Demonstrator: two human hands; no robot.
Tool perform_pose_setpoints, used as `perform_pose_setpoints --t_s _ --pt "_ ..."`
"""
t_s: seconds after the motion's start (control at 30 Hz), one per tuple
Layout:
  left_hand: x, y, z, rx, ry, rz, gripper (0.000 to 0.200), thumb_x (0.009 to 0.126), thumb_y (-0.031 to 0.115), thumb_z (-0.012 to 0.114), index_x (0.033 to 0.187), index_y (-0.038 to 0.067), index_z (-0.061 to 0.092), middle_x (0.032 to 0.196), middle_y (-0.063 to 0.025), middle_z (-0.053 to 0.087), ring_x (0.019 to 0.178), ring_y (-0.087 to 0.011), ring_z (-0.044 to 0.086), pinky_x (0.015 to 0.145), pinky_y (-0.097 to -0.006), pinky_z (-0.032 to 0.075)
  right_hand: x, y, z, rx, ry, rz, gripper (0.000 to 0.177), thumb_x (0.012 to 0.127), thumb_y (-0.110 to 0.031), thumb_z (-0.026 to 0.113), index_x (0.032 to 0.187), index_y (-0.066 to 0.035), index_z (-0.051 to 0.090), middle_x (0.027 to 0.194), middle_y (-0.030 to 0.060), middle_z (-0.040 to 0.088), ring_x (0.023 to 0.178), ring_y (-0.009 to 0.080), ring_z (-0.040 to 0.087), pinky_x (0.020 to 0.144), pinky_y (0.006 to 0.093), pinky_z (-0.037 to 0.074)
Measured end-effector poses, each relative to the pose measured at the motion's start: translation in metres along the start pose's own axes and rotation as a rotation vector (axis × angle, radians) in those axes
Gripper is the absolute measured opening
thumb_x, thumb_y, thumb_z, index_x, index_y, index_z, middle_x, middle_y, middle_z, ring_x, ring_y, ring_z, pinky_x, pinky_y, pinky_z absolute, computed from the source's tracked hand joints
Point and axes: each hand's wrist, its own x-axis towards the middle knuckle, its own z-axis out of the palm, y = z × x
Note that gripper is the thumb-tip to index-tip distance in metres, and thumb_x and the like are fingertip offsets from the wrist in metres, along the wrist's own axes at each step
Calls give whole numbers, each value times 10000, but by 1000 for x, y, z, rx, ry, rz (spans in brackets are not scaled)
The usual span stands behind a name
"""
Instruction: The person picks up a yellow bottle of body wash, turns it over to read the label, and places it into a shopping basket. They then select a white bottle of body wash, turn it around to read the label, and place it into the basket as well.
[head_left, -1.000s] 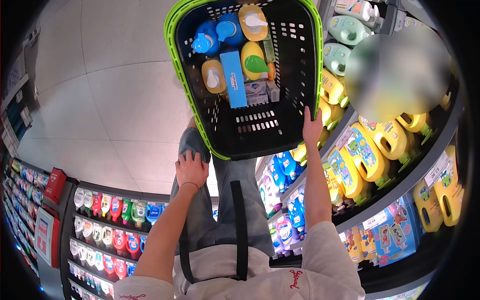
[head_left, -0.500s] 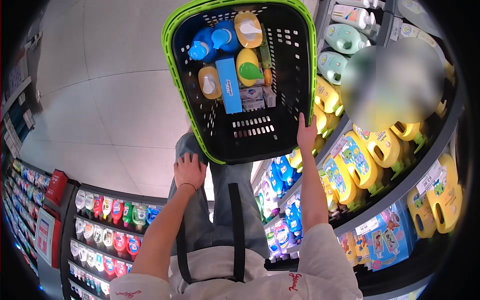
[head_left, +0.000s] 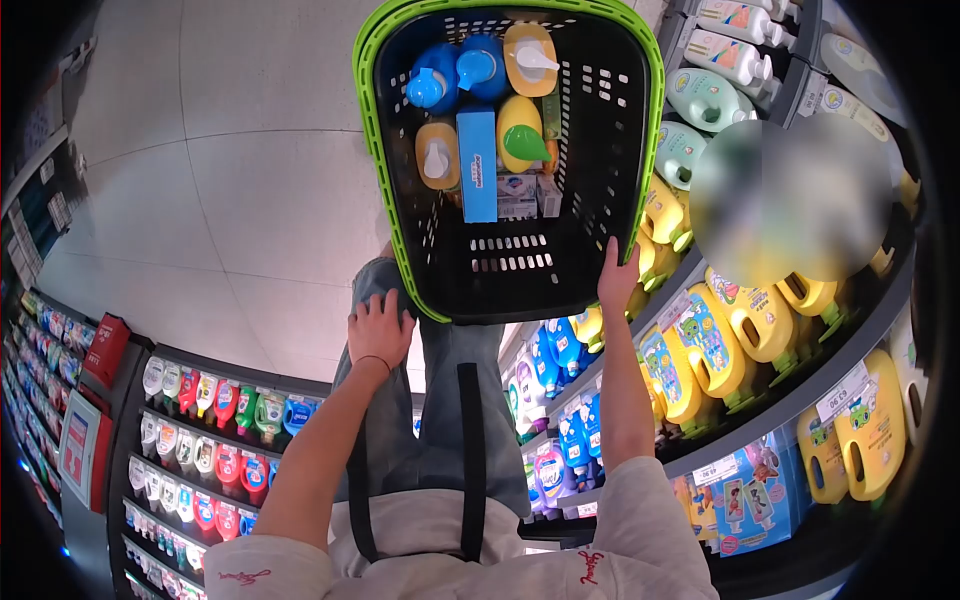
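Note:
My right hand (head_left: 618,277) grips the near right corner of a black shopping basket (head_left: 385,190) with a green rim. Inside the basket, toward its far end, are two blue bottles (head_left: 480,70), a blue box (head_left: 478,165), a yellow bottle with a green top (head_left: 522,135) and two amber pump bottles (head_left: 437,155). Small boxes (head_left: 517,195) lie beside the blue box, and the basket's near part shows its bare slotted bottom. My left hand (head_left: 381,328) rests on my left thigh near the knee, fingers spread and holding nothing.
Close on my right, curved shelves (head_left: 720,440) hold yellow bottles (head_left: 755,315), green bottles (head_left: 710,98) and blue packs. Rows of coloured bottles (head_left: 225,405) fill a shelf at lower left, beside a red and grey display (head_left: 82,450). Pale floor tiles (head_left: 270,190) lie ahead and left.
The basket has shifted slightly right in view, with my right hand still on it. The left shelves have slid a little left and down. My left hand has stayed on my thigh.

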Motion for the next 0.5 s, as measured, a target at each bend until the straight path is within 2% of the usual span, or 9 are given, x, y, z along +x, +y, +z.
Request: perform_pose_setpoints --t_s 0.07,0.13,0.17,0.23,0.27,0.3,0.37,0.5 --pt "5 1 -4 2 5 2 444 837 338 492 1219 115 473 1035 -122 546 947 -315 533 787 -442 435 1 -3 -1 -20 23 -2 501 868 -316 585 1172 68 479 1056 243 597 986 369 583 852 368 446" --pt "14 3 -13 -207 99 -37 544 853 337 503 1311 71 378 1079 -156 544 1016 -336 520 835 -444 424 0 -19 -8 112 -45 75 511 866 -318 587 1172 76 475 1038 245 600 985 370 583 851 367 446" --pt "23 6 -16 -199 102 -30 544 853 337 503 1311 71 378 1079 -156 544 1016 -336 520 835 -444 424 4 -25 -8 120 -39 81 511 866 -318 587 1172 76 475 1038 245 600 985 370 583 851 367 446" --pt "44 27 -28 -612 192 -4 602 868 300 521 1337 -4 297 1138 -208 517 1089 -376 482 916 -432 384 4 -31 -11 40 -24 94 496 865 -309 591 1169 67 481 1021 231 610 969 354 594 835 366 451" --pt "55 42 -32 -844 184 -72 576 883 223 526 1316 -61 277 1203 -252 460 1126 -412 440 977 -416 336 2 -30 -12 35 -25 103 496 865 -309 591 1169 67 481 1021 231 610 969 354 594 835 366 451" --pt "69 49 -27 -845 182 -69 576 883 223 526 1316 -61 277 1203 -252 460 1126 -412 440 977 -416 336 4 -31 -12 36 -22 106 486 863 -304 594 1165 62 485 1008 225 616 954 348 600 824 367 455" --pt "98 57 -9 -947 454 -169 529 905 177 492 1312 -73 266 1220 -267 423 1130 -404 433 979 -409 333 12 -35 -10 41 -6 102 477 862 -299 596 1161 57 489 996 220 621 940 343 606 814 367 458" --pt "102 58 -27 -991 349 -171 479 912 139 478 1293 -73 281 1203 -260 425 1126 -390 435 968 -404 343 15 -53 -17 111 -64 157 488 876 -315 567 1163 71 485 1053 223 604 980 334 577 867 355 425"
